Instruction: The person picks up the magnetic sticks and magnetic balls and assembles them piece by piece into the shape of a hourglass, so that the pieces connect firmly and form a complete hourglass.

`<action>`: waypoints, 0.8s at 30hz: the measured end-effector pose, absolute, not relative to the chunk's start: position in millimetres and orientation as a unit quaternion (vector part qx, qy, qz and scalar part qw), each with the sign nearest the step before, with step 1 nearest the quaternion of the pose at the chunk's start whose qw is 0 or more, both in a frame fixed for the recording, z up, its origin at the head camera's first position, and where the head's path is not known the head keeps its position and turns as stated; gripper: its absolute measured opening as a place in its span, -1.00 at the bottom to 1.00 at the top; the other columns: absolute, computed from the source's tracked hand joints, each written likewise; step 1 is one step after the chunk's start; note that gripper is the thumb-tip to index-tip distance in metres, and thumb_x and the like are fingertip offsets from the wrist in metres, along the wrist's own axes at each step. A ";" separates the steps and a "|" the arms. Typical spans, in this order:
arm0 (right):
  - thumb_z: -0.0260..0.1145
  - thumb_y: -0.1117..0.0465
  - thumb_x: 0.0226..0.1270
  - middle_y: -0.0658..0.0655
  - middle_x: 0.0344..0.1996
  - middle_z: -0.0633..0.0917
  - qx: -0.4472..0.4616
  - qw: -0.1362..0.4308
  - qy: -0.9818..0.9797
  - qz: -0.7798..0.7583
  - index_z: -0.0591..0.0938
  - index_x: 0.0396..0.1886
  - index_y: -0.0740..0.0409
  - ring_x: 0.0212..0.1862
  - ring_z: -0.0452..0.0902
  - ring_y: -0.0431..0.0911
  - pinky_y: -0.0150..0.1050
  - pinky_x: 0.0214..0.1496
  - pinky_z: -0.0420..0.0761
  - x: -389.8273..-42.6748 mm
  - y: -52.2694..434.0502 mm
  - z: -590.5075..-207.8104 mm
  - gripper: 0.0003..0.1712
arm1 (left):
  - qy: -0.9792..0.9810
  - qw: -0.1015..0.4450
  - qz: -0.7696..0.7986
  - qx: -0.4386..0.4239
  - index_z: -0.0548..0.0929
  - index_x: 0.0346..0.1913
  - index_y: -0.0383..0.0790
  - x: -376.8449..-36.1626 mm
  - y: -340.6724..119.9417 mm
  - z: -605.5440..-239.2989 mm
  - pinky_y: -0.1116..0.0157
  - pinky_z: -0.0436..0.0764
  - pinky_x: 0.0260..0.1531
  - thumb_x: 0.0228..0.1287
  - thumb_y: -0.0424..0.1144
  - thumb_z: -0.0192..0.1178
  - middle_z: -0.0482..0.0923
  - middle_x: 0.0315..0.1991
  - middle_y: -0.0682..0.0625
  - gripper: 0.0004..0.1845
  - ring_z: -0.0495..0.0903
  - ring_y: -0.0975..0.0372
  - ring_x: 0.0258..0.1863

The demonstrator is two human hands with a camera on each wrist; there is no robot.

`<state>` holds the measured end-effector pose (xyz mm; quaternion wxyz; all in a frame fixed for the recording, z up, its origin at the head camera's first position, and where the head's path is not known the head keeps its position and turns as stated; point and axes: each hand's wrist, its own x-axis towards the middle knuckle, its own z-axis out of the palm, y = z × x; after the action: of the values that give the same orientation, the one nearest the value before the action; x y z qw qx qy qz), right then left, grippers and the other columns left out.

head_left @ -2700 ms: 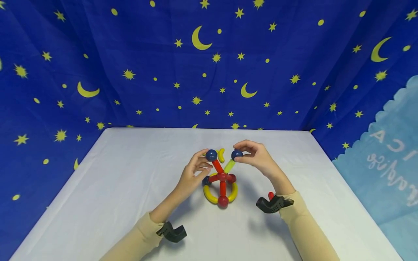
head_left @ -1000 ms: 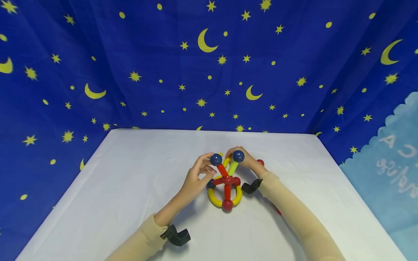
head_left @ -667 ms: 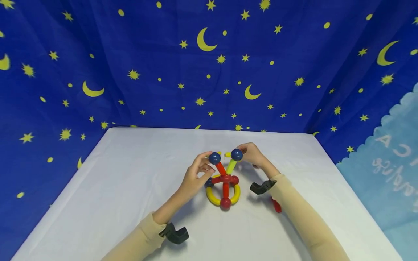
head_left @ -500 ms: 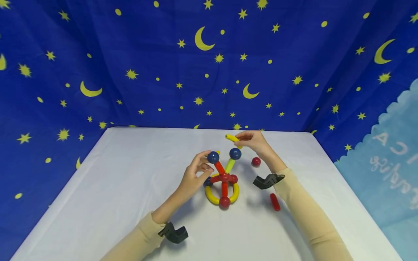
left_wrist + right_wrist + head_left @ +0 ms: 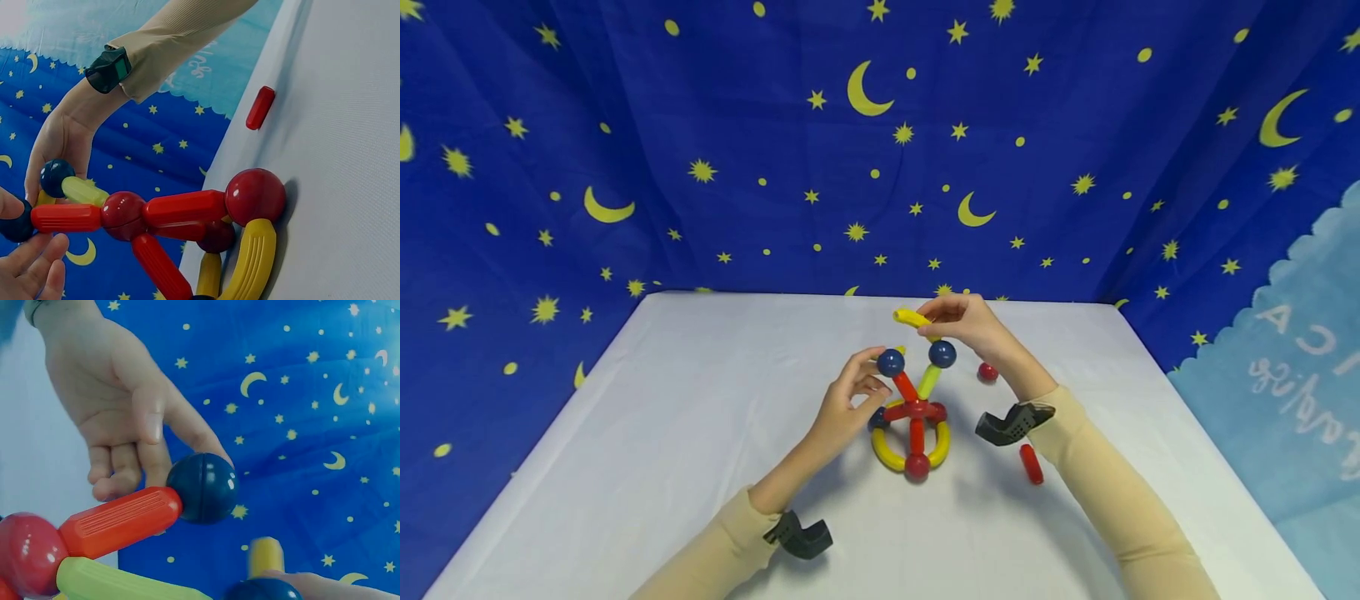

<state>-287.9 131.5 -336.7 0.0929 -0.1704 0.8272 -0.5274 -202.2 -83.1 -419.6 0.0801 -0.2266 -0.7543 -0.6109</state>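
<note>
While my right hand [image 5: 964, 322] pinches the curved yellow plastic rod [image 5: 910, 317] near frame centre, my left hand [image 5: 844, 403], fingers loose, touches the glossy navy ball [image 5: 891, 362]; I'd move gently, lest it shift.

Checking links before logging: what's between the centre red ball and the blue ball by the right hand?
A green rod, joining the red ball to the blue ball. The head and left wrist views both show it.
</note>
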 end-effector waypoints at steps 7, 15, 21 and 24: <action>0.40 0.28 0.12 0.18 -0.19 0.69 -0.203 0.102 0.836 -0.499 0.67 -0.11 0.26 -0.21 0.52 -0.04 -0.35 -0.17 0.59 -281.2 133.3 -345.5 -0.69 | -0.759 0.100 -0.604 -0.221 0.34 0.30 -0.12 -199.9 -80.4 -421.8 0.32 0.56 -0.06 0.29 -0.40 0.13 0.62 -0.01 -0.14 -0.48 0.58 0.14 -0.18; 0.39 0.29 0.12 0.18 -0.18 0.69 -0.201 0.116 0.829 -0.509 0.66 -0.10 0.27 -0.20 0.54 -0.05 -0.35 -0.16 0.60 -279.7 135.7 -351.0 -0.69 | -0.762 0.124 -0.605 -0.196 0.36 0.26 -0.17 -198.7 -77.4 -422.4 0.30 0.56 -0.10 0.29 -0.41 0.13 0.61 -0.03 -0.18 -0.52 0.57 0.09 -0.17; 0.40 0.28 0.12 0.17 -0.14 0.69 -0.196 0.121 0.825 -0.517 0.65 -0.07 0.23 -0.16 0.56 -0.05 -0.32 -0.11 0.61 -281.6 130.9 -352.3 -0.67 | -0.762 0.152 -0.596 -0.203 0.41 0.20 -0.18 -197.3 -76.8 -423.2 0.36 0.54 -0.16 0.29 -0.40 0.15 0.64 -0.09 -0.14 -0.57 0.57 0.15 -0.23; 0.39 0.28 0.12 0.15 -0.16 0.70 -0.205 0.131 0.823 -0.513 0.66 -0.08 0.20 -0.15 0.58 -0.06 -0.29 -0.09 0.62 -284.2 126.7 -351.0 -0.67 | -0.759 0.171 -0.590 -0.217 0.42 0.18 -0.21 -195.4 -76.0 -423.2 0.35 0.54 -0.20 0.27 -0.39 0.16 0.64 -0.14 -0.14 -0.59 0.56 0.19 -0.26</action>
<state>-284.2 126.7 -351.0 0.1312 -0.2053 0.8232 -0.5127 -195.4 -76.0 -423.2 0.1714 -0.2165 -0.7590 -0.5896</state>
